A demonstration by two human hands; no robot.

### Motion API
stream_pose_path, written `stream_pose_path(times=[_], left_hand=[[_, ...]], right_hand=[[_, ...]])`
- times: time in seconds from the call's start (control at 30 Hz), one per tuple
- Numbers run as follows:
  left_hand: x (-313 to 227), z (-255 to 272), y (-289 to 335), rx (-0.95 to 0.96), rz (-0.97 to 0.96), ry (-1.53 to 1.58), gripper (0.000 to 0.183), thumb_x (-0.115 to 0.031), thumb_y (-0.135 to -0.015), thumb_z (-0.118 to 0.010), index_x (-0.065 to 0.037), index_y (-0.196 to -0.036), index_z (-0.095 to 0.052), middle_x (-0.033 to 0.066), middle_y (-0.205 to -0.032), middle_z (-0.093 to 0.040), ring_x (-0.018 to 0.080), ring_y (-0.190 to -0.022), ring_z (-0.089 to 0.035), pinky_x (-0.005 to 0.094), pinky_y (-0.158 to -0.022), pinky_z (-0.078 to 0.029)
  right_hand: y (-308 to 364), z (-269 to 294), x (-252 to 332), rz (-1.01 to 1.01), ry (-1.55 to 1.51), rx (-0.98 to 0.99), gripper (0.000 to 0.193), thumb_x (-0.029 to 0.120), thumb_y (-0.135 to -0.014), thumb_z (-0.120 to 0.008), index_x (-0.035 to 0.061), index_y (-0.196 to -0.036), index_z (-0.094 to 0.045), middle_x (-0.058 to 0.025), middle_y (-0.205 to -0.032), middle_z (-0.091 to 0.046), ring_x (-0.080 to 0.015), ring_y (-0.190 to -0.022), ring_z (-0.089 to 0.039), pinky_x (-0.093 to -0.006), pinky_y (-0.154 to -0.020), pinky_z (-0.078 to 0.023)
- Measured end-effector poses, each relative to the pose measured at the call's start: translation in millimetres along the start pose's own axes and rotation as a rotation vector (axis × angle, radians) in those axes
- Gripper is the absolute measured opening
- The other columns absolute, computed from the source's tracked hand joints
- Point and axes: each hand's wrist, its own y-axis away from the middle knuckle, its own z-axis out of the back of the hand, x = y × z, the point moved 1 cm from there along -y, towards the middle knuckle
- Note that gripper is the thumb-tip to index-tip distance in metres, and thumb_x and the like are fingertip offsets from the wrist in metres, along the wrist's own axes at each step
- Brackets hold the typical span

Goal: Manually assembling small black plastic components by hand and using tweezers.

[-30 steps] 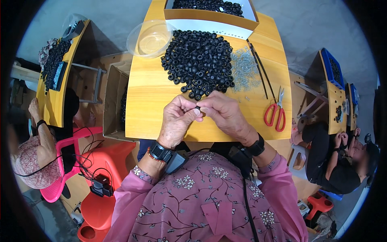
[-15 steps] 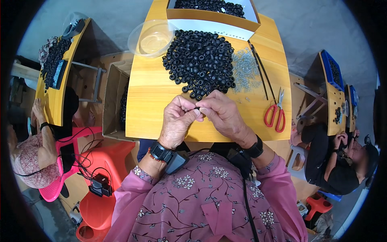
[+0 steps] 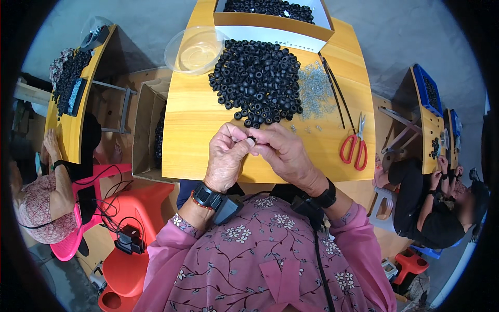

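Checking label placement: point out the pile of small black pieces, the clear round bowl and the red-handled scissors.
Pile of small black pieces (image 3: 254, 80): head view, middle of the heap.
Clear round bowl (image 3: 197, 55): head view, bare inside bottom.
Red-handled scissors (image 3: 359, 136): head view, around the pivot.

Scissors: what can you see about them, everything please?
The scissors have two red loop handles and shiny, metal-looking blades. They lie on the yellow table, to the right of the right hand, blades pointing away from us. No hand holds them. A thin dark stick ends close by; I can't tell if it touches.
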Motion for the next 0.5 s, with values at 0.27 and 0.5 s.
stream_pose_path(times=[0.27, 0.5], left_hand=[[-4.1, -1.5, -0.5, 0.005, 0.038, 0.059, 0.015, 0.011, -0.091, -0.056, -0.003, -0.094, -0.052, 0.0132, -0.098, -0.065, 0.0166, -0.088, -0.065, 0.0302, -0.085, -0.055], [-2.7, -1.7, 0.1, 0.003, 0.014, 0.030, 0.015, 0.008, -0.091, -0.059, -0.002, -0.101, -0.054, 0.0120, -0.100, -0.066, 0.0157, -0.089, -0.065, 0.0291, -0.086, -0.054]], right_hand=[[-4.9, -5.8, 10.8, -0.023, 0.154, -0.003, 0.034, 0.007, -0.084, -0.070, 0.0035, -0.116, -0.058, -0.0116, -0.086, -0.057, -0.0289, -0.075, -0.061, -0.0363, -0.063, -0.050], [-8.1, -8.4, 7.9, 0.118, 0.437, -0.055, 0.033, 0.010, -0.078, -0.073, 0.0049, -0.108, -0.059, -0.0103, -0.083, -0.056, -0.0289, -0.071, -0.061, -0.0388, -0.060, -0.050]])
